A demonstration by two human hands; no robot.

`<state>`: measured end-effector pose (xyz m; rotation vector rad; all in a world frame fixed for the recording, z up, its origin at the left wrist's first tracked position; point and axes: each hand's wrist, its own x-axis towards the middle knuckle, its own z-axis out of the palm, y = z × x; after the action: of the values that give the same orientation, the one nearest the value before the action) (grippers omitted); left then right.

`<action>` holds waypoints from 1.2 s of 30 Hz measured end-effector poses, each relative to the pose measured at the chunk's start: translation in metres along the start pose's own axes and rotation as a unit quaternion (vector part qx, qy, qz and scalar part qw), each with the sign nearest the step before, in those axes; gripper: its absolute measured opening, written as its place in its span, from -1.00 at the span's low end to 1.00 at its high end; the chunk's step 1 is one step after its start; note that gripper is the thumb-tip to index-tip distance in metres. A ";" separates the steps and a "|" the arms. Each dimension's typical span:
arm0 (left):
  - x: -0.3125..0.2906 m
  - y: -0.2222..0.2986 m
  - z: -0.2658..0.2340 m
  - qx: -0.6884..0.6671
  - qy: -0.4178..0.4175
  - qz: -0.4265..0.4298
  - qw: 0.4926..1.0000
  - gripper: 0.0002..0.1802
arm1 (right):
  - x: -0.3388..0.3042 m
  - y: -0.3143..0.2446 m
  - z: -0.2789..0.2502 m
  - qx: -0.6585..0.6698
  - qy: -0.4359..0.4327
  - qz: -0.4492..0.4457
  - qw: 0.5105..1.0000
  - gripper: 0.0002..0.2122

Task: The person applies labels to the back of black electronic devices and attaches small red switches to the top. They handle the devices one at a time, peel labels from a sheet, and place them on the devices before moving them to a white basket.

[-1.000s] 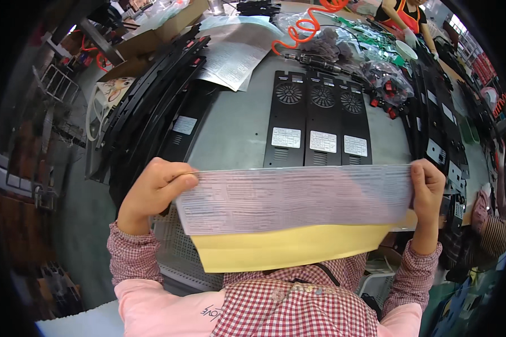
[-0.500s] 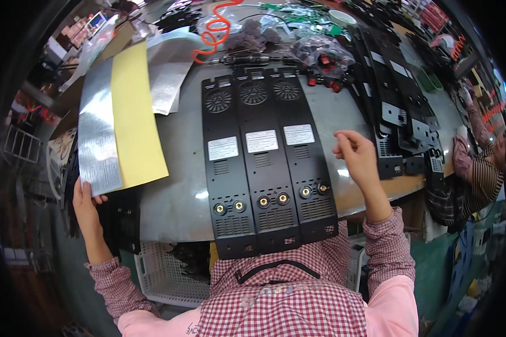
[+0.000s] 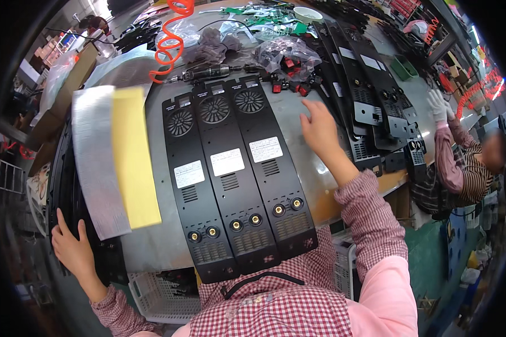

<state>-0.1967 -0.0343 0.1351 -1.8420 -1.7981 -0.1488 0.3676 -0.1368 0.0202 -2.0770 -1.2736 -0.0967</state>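
Grey metal worktable (image 3: 152, 247), three long black vented panels (image 3: 234, 199) mid-frame, left hand (image 3: 74, 250) spread lower left, right hand (image 3: 321, 132) loosely spread centre-right.

Three long black panels (image 3: 230, 174) lie side by side, each with a round grille, white label and two brass-coloured fittings. Left of the panels, not touching, is a silver sheet (image 3: 100, 163) with a yellow right-hand band.

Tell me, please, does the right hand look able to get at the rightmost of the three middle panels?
Probably yes: the right hand appears empty and is close beside that panel, with nothing visible between them.
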 end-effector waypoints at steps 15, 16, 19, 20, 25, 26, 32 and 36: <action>0.072 0.280 0.104 -0.508 -0.089 0.201 0.833 -0.24 | 0.093 0.003 0.059 -0.164 -0.119 -0.143 0.969 -0.80; 0.089 0.291 0.110 -0.479 -0.105 0.193 0.850 -0.21 | 0.091 0.006 0.059 -0.086 -0.096 -0.143 0.981 -0.78; 0.129 0.309 0.117 -0.388 -0.155 0.189 0.889 -0.11 | 0.084 0.005 0.059 0.162 -0.057 -0.112 0.979 -0.73; 0.138 0.309 0.114 -0.373 -0.182 0.180 0.892 -0.10 | 0.078 -0.015 0.059 0.252 -0.070 -0.079 0.962 -0.72; 0.163 0.304 0.120 -0.373 -0.224 0.145 0.889 -0.23 | 0.051 -0.092 0.044 0.410 -0.109 -0.034 0.905 -0.71; 0.164 0.298 0.123 -0.403 -0.193 0.139 0.884 -0.25 | 0.045 -0.110 0.037 0.405 -0.110 -0.036 0.907 -0.68; 0.158 0.253 0.053 -0.829 -0.292 -0.001 0.476 -0.58 | 0.027 -0.164 0.007 0.456 -0.127 -0.054 0.879 -0.60; 0.155 0.218 0.010 -0.893 -0.313 -0.023 0.322 -0.65 | 0.027 -0.199 -0.003 0.418 -0.069 -0.163 0.891 -0.65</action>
<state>0.0220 0.1193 0.1291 -3.3240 -1.9013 -2.8787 0.2212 -0.0622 0.1350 -1.1380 -1.4048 0.3966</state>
